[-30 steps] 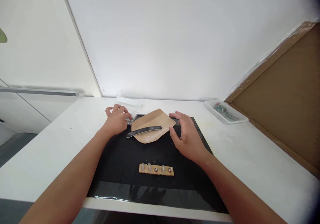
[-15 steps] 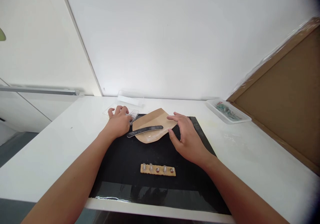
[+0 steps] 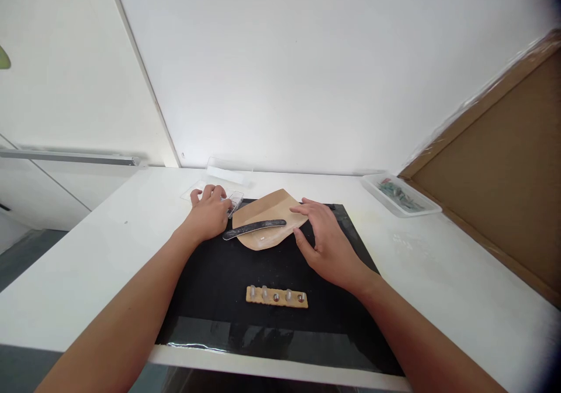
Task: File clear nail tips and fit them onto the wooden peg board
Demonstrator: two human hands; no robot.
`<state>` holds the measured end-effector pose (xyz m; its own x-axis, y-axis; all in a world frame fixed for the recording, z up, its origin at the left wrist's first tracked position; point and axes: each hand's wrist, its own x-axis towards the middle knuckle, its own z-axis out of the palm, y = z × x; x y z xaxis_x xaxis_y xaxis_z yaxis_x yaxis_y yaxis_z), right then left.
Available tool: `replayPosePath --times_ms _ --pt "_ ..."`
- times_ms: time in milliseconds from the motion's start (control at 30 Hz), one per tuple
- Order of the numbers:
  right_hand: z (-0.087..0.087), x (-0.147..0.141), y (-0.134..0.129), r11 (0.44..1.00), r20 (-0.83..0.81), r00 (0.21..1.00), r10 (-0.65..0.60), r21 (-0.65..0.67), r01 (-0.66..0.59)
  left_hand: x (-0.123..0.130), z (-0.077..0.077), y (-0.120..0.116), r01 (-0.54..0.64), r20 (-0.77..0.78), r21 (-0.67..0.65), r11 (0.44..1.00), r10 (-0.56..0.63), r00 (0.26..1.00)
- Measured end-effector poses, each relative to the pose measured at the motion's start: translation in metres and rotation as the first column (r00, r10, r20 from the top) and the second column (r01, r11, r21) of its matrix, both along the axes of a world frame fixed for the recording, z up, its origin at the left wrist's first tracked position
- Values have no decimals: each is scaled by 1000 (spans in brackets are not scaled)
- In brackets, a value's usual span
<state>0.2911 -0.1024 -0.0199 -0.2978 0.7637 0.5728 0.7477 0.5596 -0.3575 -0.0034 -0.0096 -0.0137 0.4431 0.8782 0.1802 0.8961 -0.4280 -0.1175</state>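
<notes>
My left hand [image 3: 209, 213] is at the far left corner of the black mat, its fingers bent down over a clear plastic case [image 3: 236, 199]. The case is partly hidden behind the hand. My right hand [image 3: 323, 235] hovers at the right edge of a brown paper sheet [image 3: 267, 206], thumb and fingers apart, with nothing in it. Across the paper lies a dark curved nail file [image 3: 254, 228], with a small white piece [image 3: 262, 238] just below it. Nearer to me, a tan strip [image 3: 277, 298] carries several small upright pieces, some of them translucent nail tips.
The black mat [image 3: 236, 288] covers the middle of the white table [image 3: 109, 247]. An open clear lid or box [image 3: 228, 174] stands by the wall. At the back right is a plastic tray [image 3: 401, 194] of green packets, beside a large cardboard panel [image 3: 495, 171].
My right hand has shifted very slightly to the left over the paper's edge. My left hand stays at the clear case, and the other things lie as before.
</notes>
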Motion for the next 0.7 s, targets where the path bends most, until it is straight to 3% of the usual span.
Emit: replayPosePath --times_ms 700 --pt "1 0 1 999 6 999 32 -23 -32 -4 7 -2 81 26 -44 996 -80 996"
